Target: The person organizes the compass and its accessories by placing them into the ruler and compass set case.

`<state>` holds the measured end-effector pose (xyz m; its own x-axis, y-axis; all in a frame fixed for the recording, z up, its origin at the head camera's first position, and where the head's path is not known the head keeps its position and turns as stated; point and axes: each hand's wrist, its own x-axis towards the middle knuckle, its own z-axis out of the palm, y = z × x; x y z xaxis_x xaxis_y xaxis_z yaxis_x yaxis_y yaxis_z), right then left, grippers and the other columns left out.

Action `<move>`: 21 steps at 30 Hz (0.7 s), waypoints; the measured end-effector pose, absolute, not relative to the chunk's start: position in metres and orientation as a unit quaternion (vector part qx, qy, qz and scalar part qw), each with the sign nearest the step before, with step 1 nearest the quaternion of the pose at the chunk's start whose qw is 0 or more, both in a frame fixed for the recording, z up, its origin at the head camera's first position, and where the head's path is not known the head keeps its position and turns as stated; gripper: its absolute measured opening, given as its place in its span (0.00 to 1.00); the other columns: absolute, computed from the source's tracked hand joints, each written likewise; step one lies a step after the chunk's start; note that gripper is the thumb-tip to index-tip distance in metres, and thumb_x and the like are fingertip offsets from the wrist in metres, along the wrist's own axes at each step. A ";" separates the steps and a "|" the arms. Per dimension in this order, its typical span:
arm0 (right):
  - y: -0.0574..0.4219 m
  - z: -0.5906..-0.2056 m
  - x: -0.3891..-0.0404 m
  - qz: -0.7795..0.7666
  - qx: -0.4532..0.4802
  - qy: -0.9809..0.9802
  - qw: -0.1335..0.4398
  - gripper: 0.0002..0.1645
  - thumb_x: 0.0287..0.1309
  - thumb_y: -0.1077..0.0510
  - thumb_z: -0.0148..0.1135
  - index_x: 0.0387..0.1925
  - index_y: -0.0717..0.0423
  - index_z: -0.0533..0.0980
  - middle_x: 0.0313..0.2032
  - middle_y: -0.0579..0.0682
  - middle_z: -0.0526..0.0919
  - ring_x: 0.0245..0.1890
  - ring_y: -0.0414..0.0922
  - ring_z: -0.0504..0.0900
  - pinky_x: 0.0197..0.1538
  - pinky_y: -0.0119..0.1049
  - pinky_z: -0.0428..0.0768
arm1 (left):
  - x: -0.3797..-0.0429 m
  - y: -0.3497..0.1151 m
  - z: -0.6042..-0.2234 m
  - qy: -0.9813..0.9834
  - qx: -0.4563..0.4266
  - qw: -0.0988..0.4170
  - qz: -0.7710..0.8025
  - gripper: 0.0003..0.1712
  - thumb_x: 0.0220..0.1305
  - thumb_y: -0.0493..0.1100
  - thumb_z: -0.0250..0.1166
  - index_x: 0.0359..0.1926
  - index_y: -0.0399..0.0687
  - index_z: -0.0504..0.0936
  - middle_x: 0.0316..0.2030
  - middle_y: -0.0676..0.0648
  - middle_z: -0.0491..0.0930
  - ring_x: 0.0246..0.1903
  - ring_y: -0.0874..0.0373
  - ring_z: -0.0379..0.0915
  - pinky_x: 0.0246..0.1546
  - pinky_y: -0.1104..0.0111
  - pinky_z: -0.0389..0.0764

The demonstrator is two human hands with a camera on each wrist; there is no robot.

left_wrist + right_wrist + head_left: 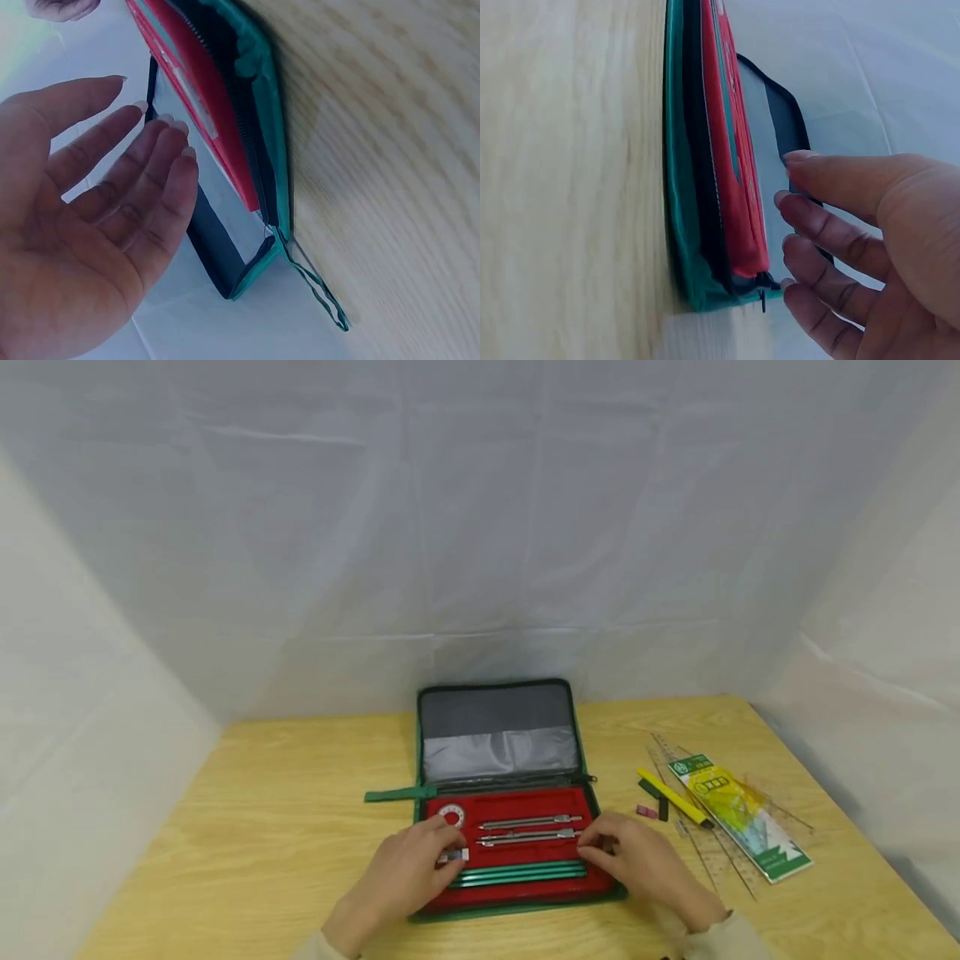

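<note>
A green zip case lies open on the table, its grey lid raised at the back. In its red tray sit two silver compass-like drawing tools, the nearer one below the farther one. Several green pencils lie along the front, and a white ring-shaped piece is at the left. My left hand hovers at the tray's left side by a small white-and-blue block, fingers loosely bent. Over the right edge is my right hand, fingers relaxed; its wrist view shows nothing held.
To the right lie a yellow-and-green packet, clear rulers, a yellow cutter-like tool, a pink eraser-like block and a small dark block. A green strap sticks out left of the case. White sheeting surrounds the table.
</note>
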<state>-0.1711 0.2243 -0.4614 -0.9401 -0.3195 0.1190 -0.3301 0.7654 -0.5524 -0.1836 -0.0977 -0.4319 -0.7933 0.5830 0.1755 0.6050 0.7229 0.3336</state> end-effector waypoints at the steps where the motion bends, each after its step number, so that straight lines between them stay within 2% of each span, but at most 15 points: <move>1: 0.226 -0.461 -0.172 0.300 0.170 -0.939 0.010 0.03 0.60 0.47 0.64 0.32 0.39 0.80 0.31 0.31 0.76 0.28 0.30 0.73 0.32 0.30 0.76 | -0.184 -0.098 -0.431 -0.929 -0.317 0.032 -0.190 0.08 0.59 0.45 0.68 0.39 0.50 0.83 0.33 0.55 0.76 0.30 0.64 0.70 0.28 0.67 0.77; 7: 0.237 -0.466 -0.179 0.333 0.153 -0.930 0.029 0.03 0.62 0.50 0.62 0.36 0.40 0.81 0.36 0.34 0.78 0.33 0.33 0.77 0.36 0.31 0.78 | -0.188 -0.098 -0.432 -0.934 -0.302 0.051 -0.184 0.16 0.58 0.47 0.68 0.46 0.48 0.82 0.42 0.52 0.75 0.39 0.58 0.73 0.41 0.60 0.79; 15: 0.255 -0.467 -0.185 0.334 0.078 -0.936 0.072 0.06 0.62 0.57 0.62 0.41 0.49 0.81 0.41 0.44 0.79 0.33 0.39 0.78 0.35 0.35 0.78 | -0.192 -0.098 -0.435 -0.937 -0.291 0.043 -0.185 0.20 0.59 0.48 0.69 0.51 0.48 0.80 0.47 0.50 0.75 0.46 0.56 0.72 0.47 0.58 0.77; 21: 0.272 -0.465 -0.190 0.302 0.049 -0.946 0.108 0.11 0.63 0.57 0.62 0.45 0.56 0.80 0.45 0.53 0.78 0.31 0.40 0.76 0.31 0.37 0.75 | -0.197 -0.099 -0.438 -0.931 -0.309 0.074 -0.181 0.24 0.61 0.51 0.67 0.55 0.46 0.78 0.57 0.42 0.73 0.54 0.47 0.70 0.52 0.50 0.72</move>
